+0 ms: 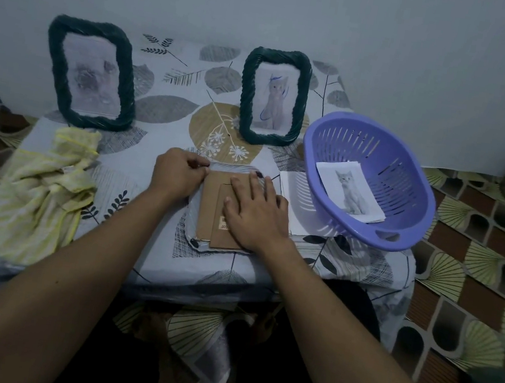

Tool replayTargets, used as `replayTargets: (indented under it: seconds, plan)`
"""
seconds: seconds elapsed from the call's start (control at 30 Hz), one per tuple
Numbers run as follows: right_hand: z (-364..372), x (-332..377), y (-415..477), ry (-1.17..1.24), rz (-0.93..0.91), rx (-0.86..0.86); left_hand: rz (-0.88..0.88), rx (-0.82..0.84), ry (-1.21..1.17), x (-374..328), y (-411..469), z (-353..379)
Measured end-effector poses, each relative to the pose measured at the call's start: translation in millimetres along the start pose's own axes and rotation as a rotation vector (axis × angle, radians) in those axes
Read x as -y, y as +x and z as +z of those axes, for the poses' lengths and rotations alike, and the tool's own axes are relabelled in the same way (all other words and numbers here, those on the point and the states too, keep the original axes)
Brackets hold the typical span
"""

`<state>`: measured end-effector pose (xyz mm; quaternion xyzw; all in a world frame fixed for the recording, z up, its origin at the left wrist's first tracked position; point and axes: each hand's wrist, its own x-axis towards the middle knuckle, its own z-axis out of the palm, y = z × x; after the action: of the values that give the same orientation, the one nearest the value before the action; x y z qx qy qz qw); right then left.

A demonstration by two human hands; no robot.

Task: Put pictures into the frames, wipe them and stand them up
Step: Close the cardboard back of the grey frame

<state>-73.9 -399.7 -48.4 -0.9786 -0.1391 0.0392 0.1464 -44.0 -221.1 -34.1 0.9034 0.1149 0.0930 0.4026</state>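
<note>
A picture frame (208,214) lies face down in the middle of the table, its brown cardboard back and fold-out stand facing up. My right hand (256,213) presses flat on that cardboard back with fingers spread. My left hand (178,175) has its fingers curled at the frame's upper left corner, pinching something small at the edge. Two dark green twisted frames stand upright at the back: the left frame (90,73) holds a blurry picture, the right frame (273,96) holds a cat picture. A yellow cloth (45,190) lies crumpled at the left.
A purple plastic basket (374,180) sits tilted at the right with a cat picture (351,191) inside. White paper sheets (290,193) lie under its left side. The table (139,148) has a leaf-patterned cover; patterned floor tiles surround it.
</note>
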Motion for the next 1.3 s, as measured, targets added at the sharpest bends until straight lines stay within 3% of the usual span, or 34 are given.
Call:
replayTargets:
  seconds: [0.17, 0.47, 0.8, 0.93, 1.03, 1.3]
  plan:
    - [-0.2, -0.4, -0.1, 0.007, -0.001, 0.006, -0.087, 0.103, -0.074, -1.7, 12.1, -2.6]
    - [-0.6, 0.2, -0.5, 0.012, 0.002, 0.019, -0.001, 0.157, -0.037, 6.7, 16.1, -5.5]
    - [-3.6, 0.8, -1.5, 0.019, 0.004, 0.044, -0.023, 0.275, -0.114, 11.1, 5.6, -16.6]
    - [-2.9, 0.7, -1.2, 0.023, 0.009, 0.047, 0.094, 0.25, -0.006, 18.0, -23.6, -20.4]
    - [-3.0, 0.8, -1.3, 0.021, 0.01, 0.048, 0.189, 0.239, 0.261, 27.7, -46.8, -16.9]
    - [-4.9, 0.6, -2.1, 0.031, 0.01, 0.069, 0.176, 0.325, 0.53, 35.4, -69.3, -14.8]
